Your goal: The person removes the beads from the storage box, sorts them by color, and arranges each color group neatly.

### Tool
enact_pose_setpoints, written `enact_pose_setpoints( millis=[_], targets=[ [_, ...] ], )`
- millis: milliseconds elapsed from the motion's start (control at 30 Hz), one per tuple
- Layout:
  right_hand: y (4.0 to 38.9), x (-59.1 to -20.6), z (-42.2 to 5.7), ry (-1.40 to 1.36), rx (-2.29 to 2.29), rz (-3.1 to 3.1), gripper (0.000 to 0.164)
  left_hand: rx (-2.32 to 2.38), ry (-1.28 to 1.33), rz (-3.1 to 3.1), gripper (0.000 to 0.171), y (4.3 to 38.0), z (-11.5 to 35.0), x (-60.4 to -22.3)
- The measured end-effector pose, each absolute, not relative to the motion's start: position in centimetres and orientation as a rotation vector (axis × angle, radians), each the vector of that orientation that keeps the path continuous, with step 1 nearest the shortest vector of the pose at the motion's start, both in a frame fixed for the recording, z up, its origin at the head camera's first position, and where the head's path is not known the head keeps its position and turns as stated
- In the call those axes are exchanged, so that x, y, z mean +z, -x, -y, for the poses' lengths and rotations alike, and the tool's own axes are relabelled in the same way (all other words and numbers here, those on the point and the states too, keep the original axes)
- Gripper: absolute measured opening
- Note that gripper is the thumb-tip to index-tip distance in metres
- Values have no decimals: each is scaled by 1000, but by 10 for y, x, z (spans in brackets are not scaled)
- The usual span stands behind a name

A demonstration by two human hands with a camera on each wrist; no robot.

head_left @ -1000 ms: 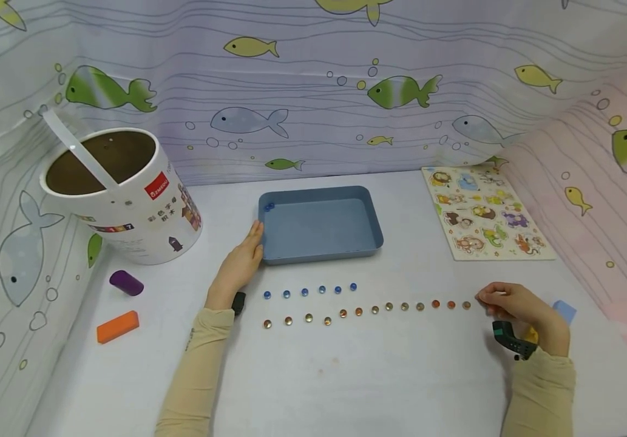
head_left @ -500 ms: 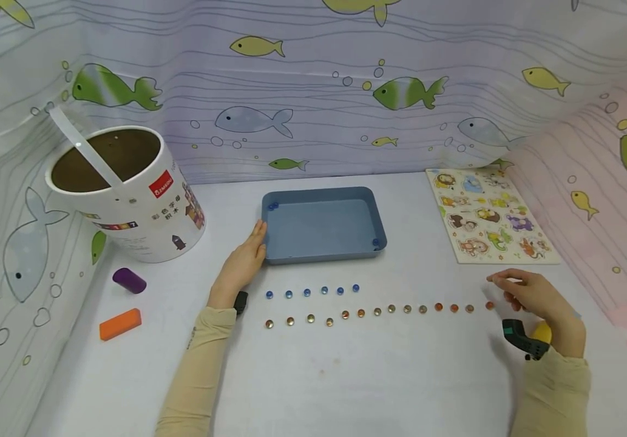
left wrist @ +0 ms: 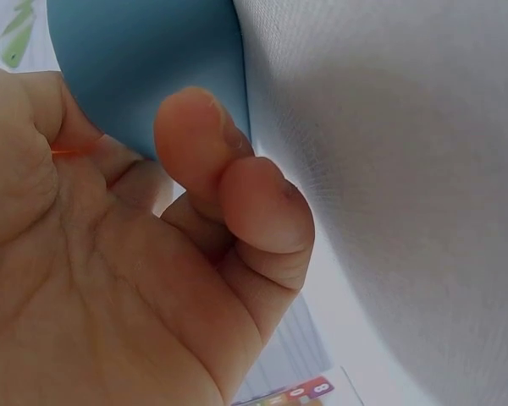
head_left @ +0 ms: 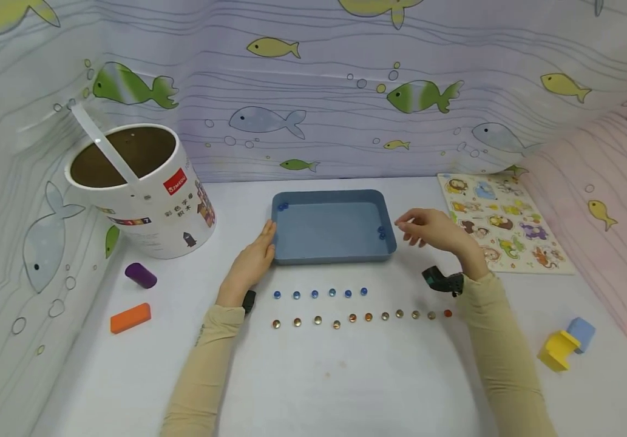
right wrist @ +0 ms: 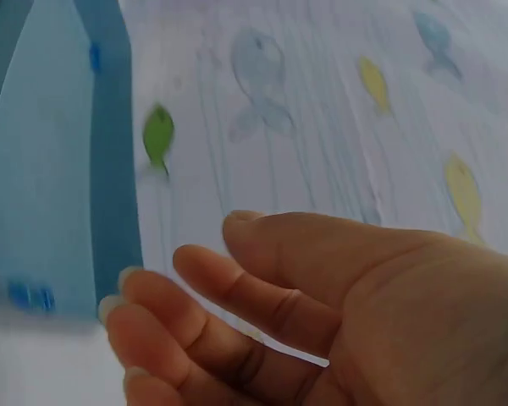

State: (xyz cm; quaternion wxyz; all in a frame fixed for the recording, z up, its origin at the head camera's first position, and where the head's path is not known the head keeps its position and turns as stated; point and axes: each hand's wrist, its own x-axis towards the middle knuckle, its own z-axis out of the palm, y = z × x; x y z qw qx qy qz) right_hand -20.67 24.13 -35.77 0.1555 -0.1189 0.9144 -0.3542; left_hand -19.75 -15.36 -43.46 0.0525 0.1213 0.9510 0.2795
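My left hand (head_left: 253, 264) rests with straight fingers against the left wall of a shallow blue-grey tray (head_left: 332, 260). Beside the tray's right wall hovers my right hand (head_left: 436, 230), its fingers loosely bent; in the right wrist view the thumb stands apart from the fingers and nothing shows between them. Small blue marbles (head_left: 382, 230) lie inside along the right wall, and more blue (head_left: 283, 207) shows in the far left corner. In front of the tray runs a row of blue marbles (head_left: 315, 294). Nearer is a longer row of amber and red marbles (head_left: 385, 316), its right end covered by my right forearm.
A white bucket (head_left: 152, 224) stands at the back left. Near it lie a purple cylinder (head_left: 141, 275) and an orange block (head_left: 130, 318). An animal puzzle board (head_left: 510, 230) lies at the back right, partly behind my right hand. Yellow (head_left: 558, 351) and blue (head_left: 582, 334) blocks lie far right.
My right hand has moved left and back from the amber row's right end to the tray. Blue marbles now show at the tray's right wall. My left hand stays at the tray.
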Motion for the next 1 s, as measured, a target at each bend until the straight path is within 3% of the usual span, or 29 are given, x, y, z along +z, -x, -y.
enact_pose_setpoints(
  millis=[233,467,1000],
  targets=[
    [252,-371,-186,508,-947,-2423,39,867,-379,-2920,56,195,155,-436],
    [284,-388,-166,406,-913,-2442,37,878,-369,-2898,55,196,154,-437],
    [304,-386,-171,78,-1404,-2580,38,824,-371,-2932,55,199,151,-438]
  ],
)
